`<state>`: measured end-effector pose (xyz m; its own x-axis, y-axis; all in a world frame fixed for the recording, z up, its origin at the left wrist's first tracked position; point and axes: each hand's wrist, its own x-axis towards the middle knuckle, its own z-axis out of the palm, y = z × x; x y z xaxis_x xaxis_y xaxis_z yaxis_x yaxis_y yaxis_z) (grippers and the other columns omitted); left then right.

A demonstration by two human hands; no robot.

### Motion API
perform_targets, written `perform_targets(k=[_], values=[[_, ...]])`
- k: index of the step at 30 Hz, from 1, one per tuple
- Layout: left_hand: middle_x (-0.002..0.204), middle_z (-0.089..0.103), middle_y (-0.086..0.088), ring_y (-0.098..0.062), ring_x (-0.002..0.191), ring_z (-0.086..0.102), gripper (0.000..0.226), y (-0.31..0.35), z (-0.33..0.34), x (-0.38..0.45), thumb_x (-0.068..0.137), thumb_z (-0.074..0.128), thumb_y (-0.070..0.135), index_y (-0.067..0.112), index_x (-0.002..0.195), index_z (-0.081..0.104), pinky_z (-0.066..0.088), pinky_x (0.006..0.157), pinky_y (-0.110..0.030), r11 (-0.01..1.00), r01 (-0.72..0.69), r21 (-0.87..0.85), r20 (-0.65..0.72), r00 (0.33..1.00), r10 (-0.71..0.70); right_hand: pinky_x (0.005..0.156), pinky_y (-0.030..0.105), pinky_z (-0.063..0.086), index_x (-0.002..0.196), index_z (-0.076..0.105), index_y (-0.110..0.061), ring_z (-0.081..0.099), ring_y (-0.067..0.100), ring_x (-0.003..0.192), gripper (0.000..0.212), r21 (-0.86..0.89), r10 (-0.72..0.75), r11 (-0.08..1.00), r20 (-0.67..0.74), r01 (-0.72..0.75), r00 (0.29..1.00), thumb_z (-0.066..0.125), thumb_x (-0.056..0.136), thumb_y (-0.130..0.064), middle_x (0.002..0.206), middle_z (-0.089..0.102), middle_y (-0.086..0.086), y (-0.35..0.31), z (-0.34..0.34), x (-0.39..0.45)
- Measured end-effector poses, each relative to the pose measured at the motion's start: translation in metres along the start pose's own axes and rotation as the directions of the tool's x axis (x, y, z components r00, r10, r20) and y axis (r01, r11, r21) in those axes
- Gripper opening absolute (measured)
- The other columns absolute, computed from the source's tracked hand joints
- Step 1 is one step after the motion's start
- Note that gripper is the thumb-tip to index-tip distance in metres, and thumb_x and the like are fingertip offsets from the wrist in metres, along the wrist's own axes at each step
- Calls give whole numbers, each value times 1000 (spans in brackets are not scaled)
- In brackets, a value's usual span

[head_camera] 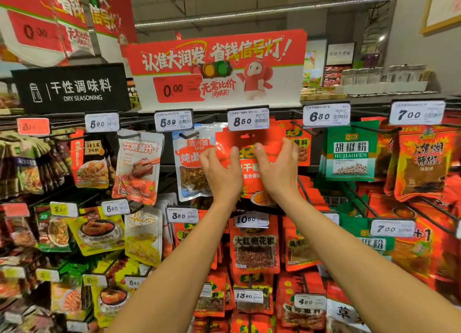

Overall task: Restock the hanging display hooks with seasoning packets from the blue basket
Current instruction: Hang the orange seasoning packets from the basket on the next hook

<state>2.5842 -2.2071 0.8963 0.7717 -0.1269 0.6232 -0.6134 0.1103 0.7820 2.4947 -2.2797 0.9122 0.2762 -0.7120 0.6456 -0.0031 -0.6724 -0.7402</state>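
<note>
A red seasoning packet (249,155) is held upright by its two side edges — left hand (220,169) and right hand (279,168) equally near. Its punched top lies just below the 8.50 price tag (248,120), where the hook is judged to sit — hidden.

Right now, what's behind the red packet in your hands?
More red packets peek out behind the red packet held by the left hand and right hand. The hook is covered.
</note>
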Motion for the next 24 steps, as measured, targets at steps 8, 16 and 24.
perform_targets(k=[8, 16, 24], values=[[124, 47, -2, -20, 108, 52, 38, 6, 4, 6, 97, 55, 38, 12, 123, 49, 46, 91, -38, 997, 24, 71, 49, 998, -27, 79, 32, 28, 116, 52, -9, 52, 31, 110, 48, -55, 126, 990, -31, -128, 991, 58, 96, -52, 124, 53, 16, -4, 2, 24], [122, 55, 1, -20, 112, 56, 31, 4, 0, 7, 96, 59, 36, 24, 122, 47, 50, 93, -44, 997, 76, 31, 107, 991, -79, 82, 36, 34, 125, 45, -13, 52, 35, 118, 50, -91, 153, 984, -18, -154, 988, 56, 96, -52, 130, 52, 14, 2, 5, 21], [142, 51, 27, 2, 129, 53, 104, -33, -63, 1, 74, 81, 62, 50, 153, 16, 49, 108, -30, 1000, -6, 19, 735, 678, -10, 115, 48, 38, 158, 4, -29, 43, 23, 140, 105, 26, 57, 997, 366, -71, 929, 75, 83, -46, 154, 41, 0, 32, -30, -28]])
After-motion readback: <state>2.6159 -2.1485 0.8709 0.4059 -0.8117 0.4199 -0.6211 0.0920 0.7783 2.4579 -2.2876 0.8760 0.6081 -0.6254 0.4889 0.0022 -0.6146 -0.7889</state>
